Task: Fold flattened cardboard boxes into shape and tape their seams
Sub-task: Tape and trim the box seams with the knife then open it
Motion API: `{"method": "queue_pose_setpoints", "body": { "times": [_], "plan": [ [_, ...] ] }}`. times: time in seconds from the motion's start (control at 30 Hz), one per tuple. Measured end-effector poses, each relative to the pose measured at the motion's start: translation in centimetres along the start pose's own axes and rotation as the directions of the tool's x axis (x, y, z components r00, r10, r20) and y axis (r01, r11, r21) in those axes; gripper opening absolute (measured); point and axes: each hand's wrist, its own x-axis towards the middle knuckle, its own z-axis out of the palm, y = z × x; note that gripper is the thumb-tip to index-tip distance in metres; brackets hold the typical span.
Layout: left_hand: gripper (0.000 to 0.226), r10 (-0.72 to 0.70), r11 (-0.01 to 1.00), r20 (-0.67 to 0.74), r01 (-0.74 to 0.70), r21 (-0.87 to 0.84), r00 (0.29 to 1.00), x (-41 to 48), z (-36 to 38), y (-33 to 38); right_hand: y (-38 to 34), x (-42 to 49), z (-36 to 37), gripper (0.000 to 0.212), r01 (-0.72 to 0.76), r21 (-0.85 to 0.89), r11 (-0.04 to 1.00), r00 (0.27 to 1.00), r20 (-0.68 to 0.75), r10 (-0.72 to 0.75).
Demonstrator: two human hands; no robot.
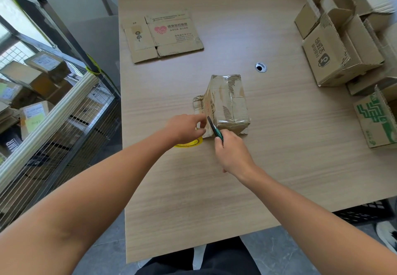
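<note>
Right hand (233,156) grips a green-handled utility knife (216,130), its blade at the near-left corner of the taped brown cardboard box (227,102) mid-table, just beside the left hand (184,128) curled over a yellow tape roll (190,144) — so a slip could nick those fingers or gash the cardboard.

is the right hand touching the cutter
Touching. The head view shows the right hand with its fingers curled round the teal handle of the cutter, no gap between them.
</note>
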Motion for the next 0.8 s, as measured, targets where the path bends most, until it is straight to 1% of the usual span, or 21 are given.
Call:
{"method": "queue_pose_setpoints", "body": {
  "times": [0.07,0.17,0.27,0.37,0.4,0.47,0.5,0.57,0.6,0.63,0.7,0.73,0.8],
  "plan": [
    [0.012,-0.012,1.0,-0.008,0.012,0.001,1.0,-0.1,0.0,0.3,-0.3,0.0,-0.2,0.027,0.008,0.003,1.0,1.0,-0.006,-0.008],
    [0.009,-0.023,1.0,-0.065,0.023,-0.004,0.998,-0.4,0.0,0.5,-0.5,-0.1,-0.5,0.027,0.011,-0.011,1.0,1.0,-0.001,-0.011],
    [0.006,0.035,0.999,-0.134,-0.03,0.039,0.99,-0.8,-0.1,0.8,-0.6,0.1,-0.4,0.026,0.002,-0.054,0.999,0.999,0.052,0.001],
    [0.007,0.105,0.985,-0.121,-0.087,0.147,0.987,-1.4,-0.1,1.0,-0.7,1.0,-0.2,0.025,-0.027,-0.123,0.992,0.992,0.12,0.041],
    [0.007,0.11,0.986,-0.138,-0.091,0.138,0.984,-1.7,-0.2,1.1,-0.7,1.3,0.0,0.025,-0.035,-0.175,0.984,0.984,0.165,0.065],
    [0.005,0.112,0.993,-0.223,-0.103,0.053,0.968,-2.1,-0.9,1.2,-0.1,1.0,0.6,0.028,-0.052,-0.272,0.961,0.961,0.249,0.123],
    [0.011,0.117,0.993,-0.274,-0.113,0.031,0.954,-2.1,-1.5,1.3,0.4,0.6,1.0,0.029,-0.049,-0.292,0.955,0.953,0.274,0.133],
    [0.015,0.122,0.993,-0.334,-0.114,0.044,0.935,-1.9,-2.9,1.0,1.6,-0.5,1.7,0.026,-0.009,-0.269,0.963,0.949,0.3,0.093],
    [0.014,0.113,0.993,-0.329,-0.1,0.058,0.937,-2.0,-3.4,0.6,2.1,-1.0,2.0,0.023,0.028,-0.245,0.969,0.958,0.285,0.044],
    [0.012,0.097,0.994,-0.315,-0.078,0.071,0.944,-2.1,-3.7,0.0,2.7,-1.5,2.0,0.021,0.075,-0.214,0.974,0.972,0.235,-0.023],
    [0.01,0.054,0.996,-0.297,-0.03,0.085,0.953,-2.5,-4.1,-1.5,3.9,-2.3,1.8,0.022,0.166,-0.101,0.981,0.985,0.064,-0.16],
    [0.01,0.034,0.997,-0.295,-0.01,0.083,0.955,-2.6,-4.2,-2.1,4.2,-2.6,1.4,0.024,0.204,-0.022,0.979,0.979,-0.025,-0.204],
    [0.01,-0.002,0.998,-0.289,0.021,0.063,0.957,-2.8,-4.1,-2.9,4.5,-2.3,0.5,0.025,0.274,0.111,0.955,0.947,-0.203,-0.248]
  ]
}}
